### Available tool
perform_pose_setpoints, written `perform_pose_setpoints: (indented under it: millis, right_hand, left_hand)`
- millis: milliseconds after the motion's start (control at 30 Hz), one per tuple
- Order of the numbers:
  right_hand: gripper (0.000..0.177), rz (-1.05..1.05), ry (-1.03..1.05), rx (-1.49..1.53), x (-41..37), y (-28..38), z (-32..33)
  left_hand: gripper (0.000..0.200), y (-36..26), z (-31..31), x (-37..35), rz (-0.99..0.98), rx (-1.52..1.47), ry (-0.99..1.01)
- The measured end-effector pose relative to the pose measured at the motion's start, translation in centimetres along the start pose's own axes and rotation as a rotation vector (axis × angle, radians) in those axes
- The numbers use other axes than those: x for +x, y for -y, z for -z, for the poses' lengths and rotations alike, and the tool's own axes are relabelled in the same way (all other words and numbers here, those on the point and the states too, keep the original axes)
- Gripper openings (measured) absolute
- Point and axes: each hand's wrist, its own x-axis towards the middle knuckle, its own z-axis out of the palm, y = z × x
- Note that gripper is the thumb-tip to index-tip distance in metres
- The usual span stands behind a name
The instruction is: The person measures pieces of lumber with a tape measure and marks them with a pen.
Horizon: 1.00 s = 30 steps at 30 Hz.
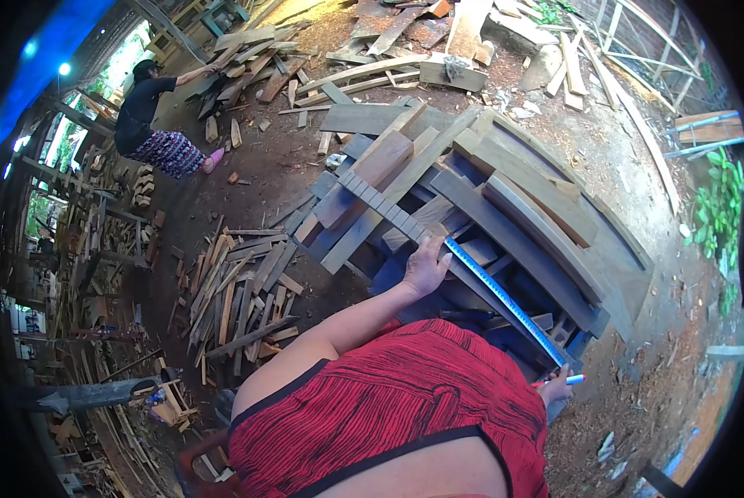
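A long wooden strip lies slantwise over the stacked planks, with several dark lines drawn across its far part. Along its nearer part runs a blue ruler with fine tick marks. My left hand is closed at the ruler's far end, fingers bent over the strip; the exact grip is partly hidden. At the near end, my right hand holds a marker pen with a white barrel and coloured ends. Part of the right hand is hidden behind the red shirt.
Under the strip is a stack of thick planks. Wood offcuts lie heaped on the ground to the left, and more scrap lies at the back. Another person stands at the far left, reaching to a wood pile.
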Motion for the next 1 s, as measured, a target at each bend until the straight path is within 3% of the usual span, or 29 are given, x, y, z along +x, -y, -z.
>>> perform_pose_setpoints:
  millis: [333,433,600,833,1000]
  right_hand:
    - [0.039,0.076,-0.024,-0.127,-0.8,0.8,-0.3]
    - [0.038,0.102,-0.032,-0.157,-1.1,0.9,-0.2]
    - [0.036,0.059,-0.016,-0.112,-1.0,0.9,-0.4]
    - [0.035,0.070,-0.022,-0.157,-1.2,1.2,-0.4]
    - [0.039,0.052,-0.047,-0.181,-1.7,1.5,-0.6]
  left_hand:
    - [0.030,0.2,1.3,-0.7,0.086,-0.113,0.004]
    - [0.025,0.6,1.1,-1.1,0.228,-0.185,0.036]
    - [0.014,1.6,-0.4,-1.2,0.434,-0.597,-0.023]
    - [0.015,1.7,-1.2,-1.1,0.434,-0.650,-0.058]
    - [0.020,2.1,-1.1,-1.4,0.306,-0.427,-0.070]
